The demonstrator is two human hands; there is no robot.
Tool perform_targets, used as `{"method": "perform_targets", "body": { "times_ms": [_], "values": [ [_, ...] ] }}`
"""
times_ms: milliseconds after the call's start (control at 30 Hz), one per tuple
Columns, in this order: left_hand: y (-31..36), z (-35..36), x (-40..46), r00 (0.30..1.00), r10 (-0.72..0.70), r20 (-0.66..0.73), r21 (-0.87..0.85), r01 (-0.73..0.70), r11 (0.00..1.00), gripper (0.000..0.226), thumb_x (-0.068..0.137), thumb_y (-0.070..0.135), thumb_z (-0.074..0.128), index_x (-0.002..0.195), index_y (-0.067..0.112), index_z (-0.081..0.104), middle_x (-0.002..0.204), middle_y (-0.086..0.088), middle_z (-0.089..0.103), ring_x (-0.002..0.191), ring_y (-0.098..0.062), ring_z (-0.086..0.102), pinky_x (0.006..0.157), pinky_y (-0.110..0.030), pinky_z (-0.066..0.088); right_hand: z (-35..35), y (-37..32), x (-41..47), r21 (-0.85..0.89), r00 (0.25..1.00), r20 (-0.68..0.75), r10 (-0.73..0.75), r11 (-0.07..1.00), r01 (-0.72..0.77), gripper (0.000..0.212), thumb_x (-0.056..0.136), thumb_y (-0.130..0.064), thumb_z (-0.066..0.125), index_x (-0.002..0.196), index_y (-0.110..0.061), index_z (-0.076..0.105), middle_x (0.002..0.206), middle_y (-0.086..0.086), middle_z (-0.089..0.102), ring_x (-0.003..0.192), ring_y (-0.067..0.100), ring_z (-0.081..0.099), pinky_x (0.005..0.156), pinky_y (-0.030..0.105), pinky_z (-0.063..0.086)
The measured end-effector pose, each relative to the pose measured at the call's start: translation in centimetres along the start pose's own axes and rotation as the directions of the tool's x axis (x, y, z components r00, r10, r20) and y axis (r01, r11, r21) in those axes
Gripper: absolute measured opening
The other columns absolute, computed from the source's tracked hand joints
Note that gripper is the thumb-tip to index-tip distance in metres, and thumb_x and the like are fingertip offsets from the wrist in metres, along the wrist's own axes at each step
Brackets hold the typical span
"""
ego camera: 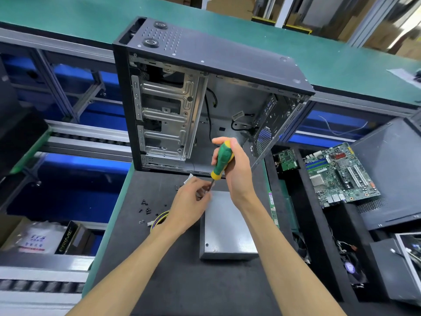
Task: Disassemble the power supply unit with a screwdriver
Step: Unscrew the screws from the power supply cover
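Green-edged workbench (pixel 109 224) with a dark mat fills the lower centre of the frame; a green conveyor surface (pixel 68 12) runs across the top, with blue-lit racking below it at left.

At lower left, a cardboard box (pixel 66 239) holds a printed bag. On the mat left of centre lie loose black screws (pixel 145 207) and, just beside them, a bundle of yellow and purple wires (pixel 160 218).

An open computer case (pixel 205 65) stands upright at upper centre, its bare metal drive cage facing the viewer.

The left hand (pixel 190 202) sits at the far left corner of the power supply (pixel 225 226), fingers curled around the screwdriver shaft near its tip; whether they also pinch a screw cannot be told. The power supply is a grey metal box lying flat on the mat at centre, just in front of the case.

The right hand (pixel 234 167) is wrapped firmly around the green-and-yellow handle of the screwdriver (pixel 222 159), which tilts down and to the left toward the same corner.

At right, a black tray compartment (pixel 319 224) holds a green motherboard (pixel 339 174), with a smaller circuit board (pixel 288 159) near it. A dark side panel (pixel 391 174) lies at far right.
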State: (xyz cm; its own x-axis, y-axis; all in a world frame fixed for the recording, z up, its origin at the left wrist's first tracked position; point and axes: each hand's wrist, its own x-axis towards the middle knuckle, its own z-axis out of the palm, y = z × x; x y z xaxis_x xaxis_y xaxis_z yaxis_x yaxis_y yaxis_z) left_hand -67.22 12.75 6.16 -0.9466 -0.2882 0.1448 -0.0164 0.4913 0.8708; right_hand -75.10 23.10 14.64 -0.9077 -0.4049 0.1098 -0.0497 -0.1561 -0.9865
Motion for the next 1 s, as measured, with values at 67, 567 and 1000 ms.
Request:
{"method": "perform_targets", "body": {
  "times_ms": [67, 567, 1000],
  "values": [
    [0.2, -0.3, 0.3, 0.999, 0.047, 0.01, 0.031, -0.048, 0.998, 0.021, 0.093, 0.011, 0.065, 0.111, 0.017, 0.072, 0.097, 0.012, 0.061, 0.081, -0.008, 0.061, 0.08, -0.033, 0.054, 0.1, 0.1, 0.1, 0.041, 1.0, 0.001, -0.002, 0.999, 0.002, 0.038, 0.099, -0.051, 0.039, 0.101, -0.024, 0.066, 0.069, 0.0, 0.057, 0.066, 0.018, 0.051, 0.06, 0.029, 0.041],
    [1.0, -0.9, 1.1, 1.0, -0.01, 0.005, 0.155, 0.009, 0.988, 0.018, 0.09, 0.027, 0.069, 0.082, 0.016, 0.058, 0.076, 0.007, 0.063, 0.072, -0.015, 0.062, 0.07, -0.041, 0.054, -0.6, 5.8, -4.1, -0.188, 0.998, -0.055, -0.03, 0.982, 0.019, 0.028, 0.093, -0.048, 0.055, 0.109, -0.026, 0.061, 0.094, -0.014, 0.066, 0.089, 0.008, 0.063, 0.081, 0.023, 0.05],
    [4.7, -6.0, 4.8, 0.948, -0.084, 0.306, 0.245, 0.007, 0.97, 0.031, 0.093, 0.0, 0.051, 0.109, 0.015, 0.072, 0.095, 0.002, 0.071, 0.087, -0.017, 0.067, 0.078, -0.02, 0.047, -2.1, 8.1, -4.3, -0.266, 0.99, -0.137, -0.015, 0.964, -0.022, 0.008, 0.098, -0.018, 0.067, 0.097, -0.023, 0.073, 0.087, 0.003, 0.072, 0.076, 0.022, 0.068, 0.076, 0.042, 0.055]
  ]
}}
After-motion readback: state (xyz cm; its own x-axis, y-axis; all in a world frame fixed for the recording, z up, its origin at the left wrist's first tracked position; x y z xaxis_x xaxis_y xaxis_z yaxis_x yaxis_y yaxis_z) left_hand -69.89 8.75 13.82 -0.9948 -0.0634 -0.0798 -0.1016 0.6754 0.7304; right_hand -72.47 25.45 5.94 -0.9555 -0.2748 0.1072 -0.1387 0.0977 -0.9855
